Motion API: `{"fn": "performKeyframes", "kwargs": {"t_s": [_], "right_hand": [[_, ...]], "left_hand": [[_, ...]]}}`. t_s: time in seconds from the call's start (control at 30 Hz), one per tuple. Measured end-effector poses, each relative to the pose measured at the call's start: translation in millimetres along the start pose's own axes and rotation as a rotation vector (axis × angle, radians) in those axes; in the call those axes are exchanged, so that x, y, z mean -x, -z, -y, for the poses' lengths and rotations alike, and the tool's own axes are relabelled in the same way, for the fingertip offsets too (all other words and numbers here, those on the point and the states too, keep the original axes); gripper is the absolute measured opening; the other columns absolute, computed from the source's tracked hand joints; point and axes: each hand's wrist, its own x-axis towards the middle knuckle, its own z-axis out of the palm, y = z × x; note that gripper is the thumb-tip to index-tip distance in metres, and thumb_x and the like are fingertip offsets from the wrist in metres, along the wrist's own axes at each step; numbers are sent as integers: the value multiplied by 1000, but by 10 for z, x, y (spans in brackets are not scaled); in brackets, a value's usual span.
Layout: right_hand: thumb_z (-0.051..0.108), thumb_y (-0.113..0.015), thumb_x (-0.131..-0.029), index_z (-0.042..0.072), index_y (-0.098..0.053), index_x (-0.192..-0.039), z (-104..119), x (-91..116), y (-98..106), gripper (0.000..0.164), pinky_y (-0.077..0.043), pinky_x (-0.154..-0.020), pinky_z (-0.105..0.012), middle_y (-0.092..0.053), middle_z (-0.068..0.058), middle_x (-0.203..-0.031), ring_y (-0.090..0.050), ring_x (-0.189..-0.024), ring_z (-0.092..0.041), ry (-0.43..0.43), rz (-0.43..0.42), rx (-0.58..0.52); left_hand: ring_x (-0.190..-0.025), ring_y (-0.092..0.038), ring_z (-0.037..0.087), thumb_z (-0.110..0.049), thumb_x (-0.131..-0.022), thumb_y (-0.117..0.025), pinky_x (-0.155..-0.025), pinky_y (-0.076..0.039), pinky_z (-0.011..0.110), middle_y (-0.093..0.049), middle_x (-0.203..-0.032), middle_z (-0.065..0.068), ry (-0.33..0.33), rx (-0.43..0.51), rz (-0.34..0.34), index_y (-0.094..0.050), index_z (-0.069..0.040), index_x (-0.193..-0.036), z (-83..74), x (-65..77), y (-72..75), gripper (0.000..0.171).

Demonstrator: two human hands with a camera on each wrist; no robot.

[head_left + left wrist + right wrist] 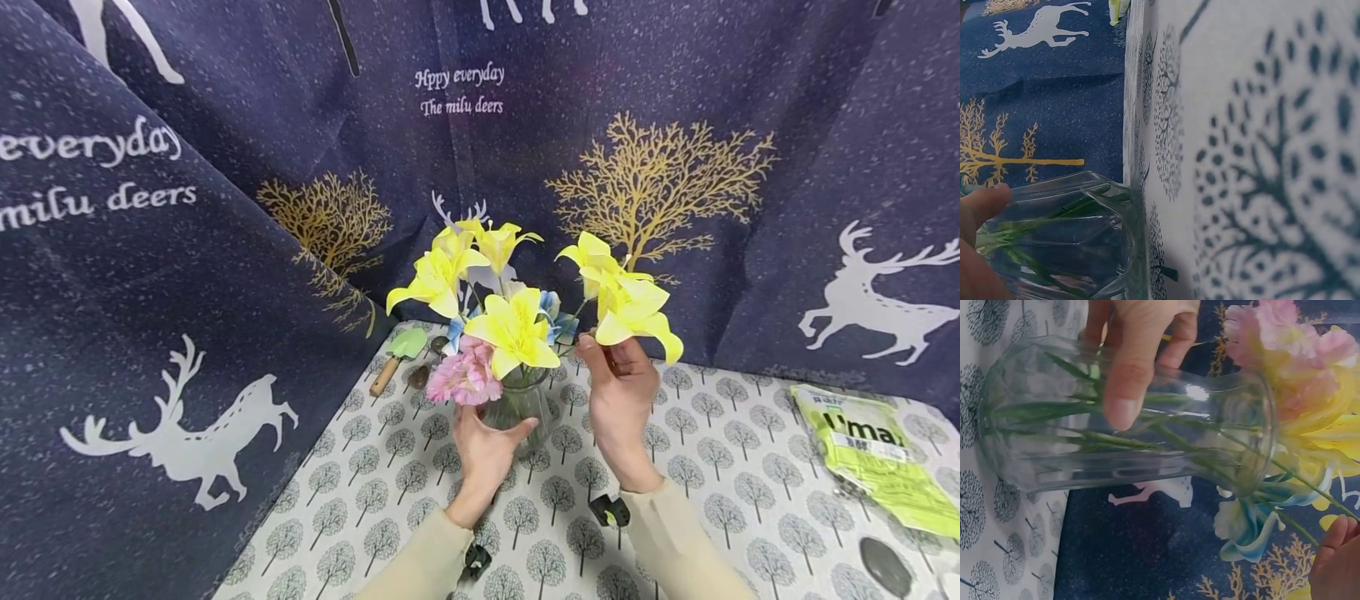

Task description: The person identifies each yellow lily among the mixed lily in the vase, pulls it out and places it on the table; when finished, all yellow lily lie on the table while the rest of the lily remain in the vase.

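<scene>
A clear glass vase [534, 421] stands on the tree-print cloth. My left hand [483, 446] grips its side, with the thumb across the glass in the right wrist view. Green stems [1116, 437] show through its wall. Over the rim spread yellow lilies [517, 333], a pink flower [465, 373] and blue-and-white flowers [553, 312]. To the right of the vase, my right hand [622, 404] pinches the stem of a yellow lily spray [633, 307] just below its blooms. That green stem [1310, 483] slants toward the vase mouth.
Left of the vase lie a small green trowel [407, 343] with a wooden handle and two dark stones [417, 377]. On the right are a yellow-green bag [877, 458] and a dark flat stone [885, 567]. A navy deer-print curtain [450, 150] hangs behind.
</scene>
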Motion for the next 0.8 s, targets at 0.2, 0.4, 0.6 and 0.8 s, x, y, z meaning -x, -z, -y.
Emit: {"fn": "performKeyframes", "kwargs": {"t_s": [0.2, 0.4, 0.6, 0.8], "right_hand": [[-1, -73, -88, -11, -68, -96, 90, -6, 29, 14, -61, -73, -22, -77, 2, -84, -73, -70, -11, -21, -60, -88], [-7, -72, -87, -6, -69, -92, 168, -51, 109, 6, -62, -70, -24, -75, -5, -83, -72, -67, -15, -40, -116, -257], [-15, -68, -85, -8, -68, -88, 261, -125, 233, 8, -62, -67, -26, -74, -13, -80, -70, -65, -20, 18, -168, -443], [-20, -67, -83, -11, -67, -88, 402, -208, 404, 10, -62, -67, -27, -73, -17, -80, -70, -66, -23, 65, -198, -557]], "left_hand": [[-134, -52, 35, -39, -51, -99, -116, -41, 54, -60, -140, 9, 6, 2, -2, -55, -17, -138, -2, -13, -7, 100], [-131, -53, 35, -39, -51, -99, -114, -43, 52, -61, -137, 10, 23, 12, -9, -57, -16, -135, -2, -8, -10, 96], [-127, -57, 32, -37, -51, -99, -113, -46, 48, -63, -133, 8, 15, 32, -12, -60, -16, -132, 0, -11, -13, 92], [-121, -62, 32, -37, -50, -100, -107, -51, 47, -66, -129, 11, 8, 25, -26, -60, -13, -129, 18, -14, -29, 92]]}}
